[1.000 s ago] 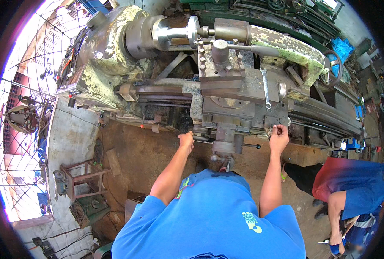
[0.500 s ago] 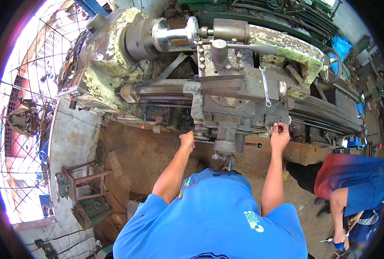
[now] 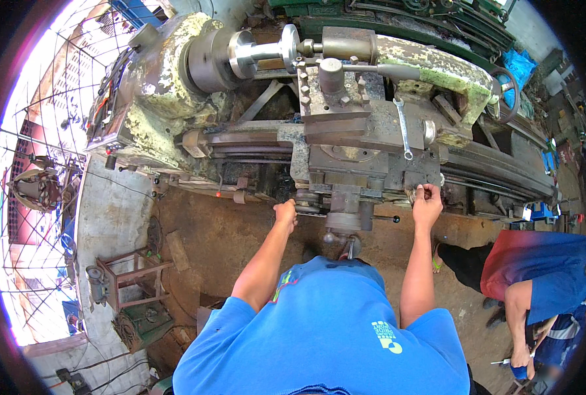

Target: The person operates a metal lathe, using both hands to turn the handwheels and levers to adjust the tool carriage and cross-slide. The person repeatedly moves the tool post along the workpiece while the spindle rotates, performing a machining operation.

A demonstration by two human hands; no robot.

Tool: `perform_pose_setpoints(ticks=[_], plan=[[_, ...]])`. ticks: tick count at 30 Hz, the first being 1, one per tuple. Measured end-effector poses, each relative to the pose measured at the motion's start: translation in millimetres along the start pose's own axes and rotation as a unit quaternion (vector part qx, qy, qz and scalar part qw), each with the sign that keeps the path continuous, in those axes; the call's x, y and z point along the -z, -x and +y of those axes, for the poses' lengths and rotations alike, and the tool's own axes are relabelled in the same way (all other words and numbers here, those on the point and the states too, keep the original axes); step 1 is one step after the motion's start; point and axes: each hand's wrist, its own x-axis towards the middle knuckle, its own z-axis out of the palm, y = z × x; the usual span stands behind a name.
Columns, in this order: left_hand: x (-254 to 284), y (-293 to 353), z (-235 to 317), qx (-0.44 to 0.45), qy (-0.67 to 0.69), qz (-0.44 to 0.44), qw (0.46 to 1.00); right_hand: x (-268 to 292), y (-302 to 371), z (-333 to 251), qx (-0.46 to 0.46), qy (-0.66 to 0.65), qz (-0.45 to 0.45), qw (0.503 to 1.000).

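My left hand [image 3: 285,214] is closed on a handwheel [image 3: 304,201] at the front left of the lathe carriage apron [image 3: 365,172], fingers curled tight around its rim. My right hand [image 3: 426,201] is up at the apron's right end, fingers wrapped around a small crank handle [image 3: 417,192] there; the handle itself is mostly covered by my grip, so I cannot tell its shape. Between my two hands a round grey housing [image 3: 346,222] juts out from the apron, with a thin black-knobbed lever [image 3: 386,218] sticking out to its right.

On top of the carriage sits the square tool post [image 3: 331,99], ringed with bolts, and just right of it a shiny open-ended wrench [image 3: 403,130] lies flat on the cross slide. Beyond the tool post a bright steel shaft [image 3: 259,51] is held in the chuck [image 3: 207,58], which stands at the flaking pale-green headstock [image 3: 149,92] on the left. The bed ways [image 3: 497,172] run off to the right.

Below the machine is a brown dirt floor [image 3: 220,237]. A small reddish metal stand [image 3: 132,280] sits on the concrete to my left. At lower right another person in a blue and red shirt [image 3: 543,270] bends down, one hand [image 3: 518,359] near the ground.
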Motion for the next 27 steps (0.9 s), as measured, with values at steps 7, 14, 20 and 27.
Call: perform_pose_setpoints(ticks=[7, 14, 20, 27], plan=[[-6.8, 7.4, -0.3, -0.001, 0.014, 0.047, 0.999, -0.7, -0.6, 2.9, 0.001, -0.002, 0.001, 1.0], [-4.9, 6.9, 0.7, -0.003, 0.004, 0.04, 0.999, -0.1, 0.0, 1.0, 0.006, 0.005, 0.005, 1.0], [-2.1, 0.5, -1.3, 0.008, 0.001, 0.012, 1.0, 0.6, -0.5, 0.4, -0.006, 0.001, -0.005, 1.0], [-3.7, 4.8, 0.9, -0.008, -0.006, 0.04, 0.999, -0.4, -0.9, 0.9, -0.017, 0.0, -0.005, 1.0]])
